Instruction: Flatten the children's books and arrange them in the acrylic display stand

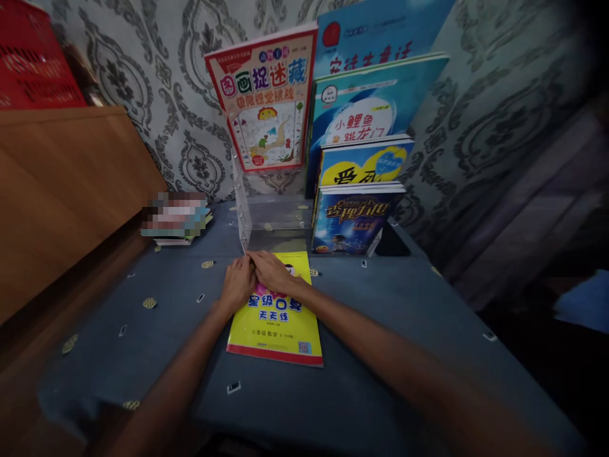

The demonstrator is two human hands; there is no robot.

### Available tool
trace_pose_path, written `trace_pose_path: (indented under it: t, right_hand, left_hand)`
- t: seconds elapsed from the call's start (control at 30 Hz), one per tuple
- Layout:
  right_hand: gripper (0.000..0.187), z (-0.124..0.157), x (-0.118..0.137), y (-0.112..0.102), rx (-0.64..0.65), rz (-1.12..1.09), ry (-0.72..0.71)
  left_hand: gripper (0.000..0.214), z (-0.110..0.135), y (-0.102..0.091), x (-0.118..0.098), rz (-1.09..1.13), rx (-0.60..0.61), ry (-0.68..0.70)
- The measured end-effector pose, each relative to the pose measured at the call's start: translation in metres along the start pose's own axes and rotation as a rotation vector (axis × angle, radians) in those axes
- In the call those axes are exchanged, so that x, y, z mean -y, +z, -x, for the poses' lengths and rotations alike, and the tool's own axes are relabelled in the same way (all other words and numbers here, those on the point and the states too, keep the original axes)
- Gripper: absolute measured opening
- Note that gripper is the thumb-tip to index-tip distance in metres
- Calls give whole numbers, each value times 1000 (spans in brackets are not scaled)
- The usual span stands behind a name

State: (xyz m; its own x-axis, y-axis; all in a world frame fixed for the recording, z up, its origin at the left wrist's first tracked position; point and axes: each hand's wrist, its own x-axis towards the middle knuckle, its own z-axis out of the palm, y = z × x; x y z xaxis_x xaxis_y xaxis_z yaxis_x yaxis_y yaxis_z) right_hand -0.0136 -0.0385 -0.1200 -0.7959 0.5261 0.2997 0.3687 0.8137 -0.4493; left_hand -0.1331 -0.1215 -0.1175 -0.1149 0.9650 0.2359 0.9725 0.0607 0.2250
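A yellow workbook (276, 339) with a red bottom edge lies flat on the cloth-covered table, its cover facing up. At its upper left corner my left hand (239, 282) is closed, fingers curled. My right hand (272, 271) reaches across the top of the workbook, and its fingers are closed against the left hand. The fingertips meet at the front left corner of a clear stepped book rack (273, 240). Whatever is between the fingers is hidden. The hands and right forearm cover part of the cover picture.
On the rack's upper left stands a red-bordered picture book (271, 105). To its right rise several books in tiers, a dark blue book (352, 222) lowest. A blurred book stack (176, 219) lies back left beside a wooden cabinet (71, 190). Patterned wallpaper (200, 158) is behind.
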Motion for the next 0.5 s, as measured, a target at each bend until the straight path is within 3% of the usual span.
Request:
trace_pose_path:
  t: [0.23, 0.5]
  right_hand:
    - [50, 8, -14, 2, -32, -40, -35]
    - [37, 46, -37, -17, -75, 4, -26]
  left_hand:
    - [32, 1, 4, -1, -35, -11, 12]
    - [38, 2, 4, -1, -50, -25, 23]
